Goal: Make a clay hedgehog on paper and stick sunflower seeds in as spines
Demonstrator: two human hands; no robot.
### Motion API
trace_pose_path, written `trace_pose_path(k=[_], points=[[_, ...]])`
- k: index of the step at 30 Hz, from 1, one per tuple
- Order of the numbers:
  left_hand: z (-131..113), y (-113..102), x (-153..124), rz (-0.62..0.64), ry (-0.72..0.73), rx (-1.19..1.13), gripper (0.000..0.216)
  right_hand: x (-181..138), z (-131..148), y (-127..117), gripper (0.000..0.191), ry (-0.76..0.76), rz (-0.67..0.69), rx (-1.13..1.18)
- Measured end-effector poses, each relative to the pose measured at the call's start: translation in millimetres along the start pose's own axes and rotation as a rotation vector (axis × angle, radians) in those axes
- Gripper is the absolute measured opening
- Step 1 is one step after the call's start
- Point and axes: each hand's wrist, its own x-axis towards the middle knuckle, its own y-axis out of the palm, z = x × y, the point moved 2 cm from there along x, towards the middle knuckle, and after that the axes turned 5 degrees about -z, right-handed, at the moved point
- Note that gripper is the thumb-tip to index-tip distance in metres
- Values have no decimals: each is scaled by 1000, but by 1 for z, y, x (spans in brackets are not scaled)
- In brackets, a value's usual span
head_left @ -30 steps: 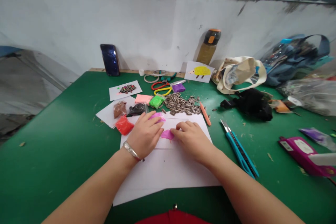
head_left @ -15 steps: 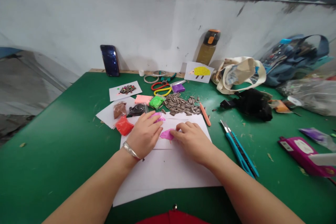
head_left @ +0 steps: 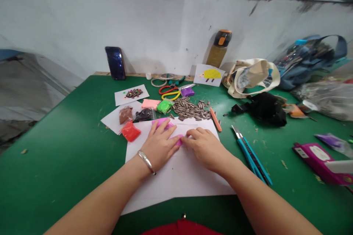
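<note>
While my left hand (head_left: 160, 145) spreads its fingers, pink clay (head_left: 180, 141) lies on paper (head_left: 190, 181) between it and my right hand (head_left: 206, 148).
My right fingers curl, pinch unclear; light presses should smooth the clay.

no lettering, label, brand, number or sign can be read on anything in view.
</note>
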Motion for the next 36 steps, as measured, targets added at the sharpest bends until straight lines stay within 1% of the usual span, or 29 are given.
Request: trace_pose_path(k=[5,9,15,18,24,30,36], points=[[0,-1,0,-1,1,-9,24,-1,-2,-2,42,-13,26,16],[1,-2,0,-2,10,-10,24,0,-6,-3,43,18,29,77],[2,-2,0,18,21,22,25,-1,-1,-2,40,-18,13,8],[3,-3,0,28,26,31,25,-2,-1,-2,40,-24,19,10],[4,-1,0,42,25,28,26,-1,-3,-1,46,5,15,48],[5,0,-1,67,12,36,27,0,1,0,39,-4,18,-38],[5,0,-1,61,12,43,27,0,2,-1,43,5,19,-11]])
